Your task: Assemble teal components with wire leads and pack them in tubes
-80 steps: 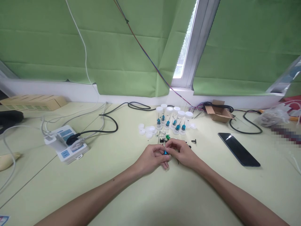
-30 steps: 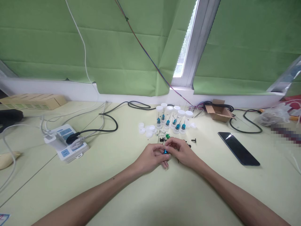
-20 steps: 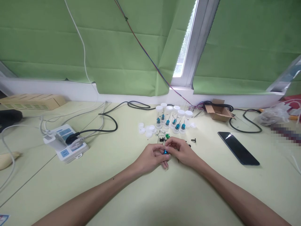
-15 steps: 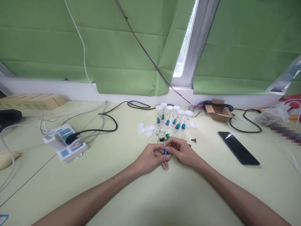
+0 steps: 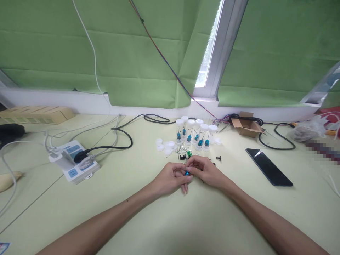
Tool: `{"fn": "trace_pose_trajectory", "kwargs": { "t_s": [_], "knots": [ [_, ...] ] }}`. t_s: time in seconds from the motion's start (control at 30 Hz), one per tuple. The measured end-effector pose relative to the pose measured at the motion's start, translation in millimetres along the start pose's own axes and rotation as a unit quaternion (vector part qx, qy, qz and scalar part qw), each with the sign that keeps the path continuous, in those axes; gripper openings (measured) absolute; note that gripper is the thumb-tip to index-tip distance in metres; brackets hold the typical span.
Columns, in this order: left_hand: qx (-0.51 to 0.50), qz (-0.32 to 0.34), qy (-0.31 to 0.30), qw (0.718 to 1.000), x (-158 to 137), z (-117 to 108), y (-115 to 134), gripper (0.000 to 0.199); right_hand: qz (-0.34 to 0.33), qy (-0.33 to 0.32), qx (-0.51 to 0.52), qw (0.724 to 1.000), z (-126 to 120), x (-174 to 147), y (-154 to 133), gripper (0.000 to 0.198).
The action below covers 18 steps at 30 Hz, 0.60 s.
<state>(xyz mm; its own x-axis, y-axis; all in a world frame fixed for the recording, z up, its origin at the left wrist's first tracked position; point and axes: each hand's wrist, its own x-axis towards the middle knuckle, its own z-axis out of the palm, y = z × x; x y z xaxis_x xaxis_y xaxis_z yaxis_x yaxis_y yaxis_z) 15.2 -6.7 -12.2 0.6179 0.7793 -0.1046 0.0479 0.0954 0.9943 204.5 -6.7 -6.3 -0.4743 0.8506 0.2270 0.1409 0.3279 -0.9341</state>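
Observation:
Between my two hands is a small shiny blue metal part (image 5: pixel 187 173), mostly covered by fingers. My left hand (image 5: pixel 174 178) is closed around it from the left, its lower fingers curled beneath. From the right, my right hand (image 5: pixel 204 170) pinches at the same part with thumb and fingertips. Just beyond the fingers lie a small green part (image 5: pixel 189 154), a black part (image 5: pixel 182 157) and several thin metal rods (image 5: pixel 183 149). Behind them stand several clear tubes with white caps (image 5: pixel 191 131), each holding a blue part with a thin rod.
Loose white caps (image 5: pixel 170 145) lie left of the tubes, and a black T-shaped piece (image 5: pixel 218 158) lies to the right. A phone (image 5: pixel 268 167), an open cardboard box (image 5: pixel 247 126), a power strip (image 5: pixel 74 161) and a black cable (image 5: pixel 132 141) are on the table.
Hardly anything differs. Both hands stay together at the blue part, with only a slight shift of the fingers.

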Motion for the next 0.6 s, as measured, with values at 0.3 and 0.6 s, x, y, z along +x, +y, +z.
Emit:
{"fn": "trace_pose_trajectory", "kwargs": {
  "t_s": [0.3, 0.6],
  "knots": [
    [-0.008, -0.001, -0.008, 1.000, 0.9, -0.1, 0.4, 0.030, -0.003, 0.005, 0.002, 1.000, 1.4, 0.0, 0.3, 0.014],
    [0.001, 0.003, -0.001, 1.000, 0.1, -0.5, 0.9, 0.030, -0.010, 0.030, -0.049, 0.998, 3.3, -0.8, 1.4, 0.014]
  ]
}}
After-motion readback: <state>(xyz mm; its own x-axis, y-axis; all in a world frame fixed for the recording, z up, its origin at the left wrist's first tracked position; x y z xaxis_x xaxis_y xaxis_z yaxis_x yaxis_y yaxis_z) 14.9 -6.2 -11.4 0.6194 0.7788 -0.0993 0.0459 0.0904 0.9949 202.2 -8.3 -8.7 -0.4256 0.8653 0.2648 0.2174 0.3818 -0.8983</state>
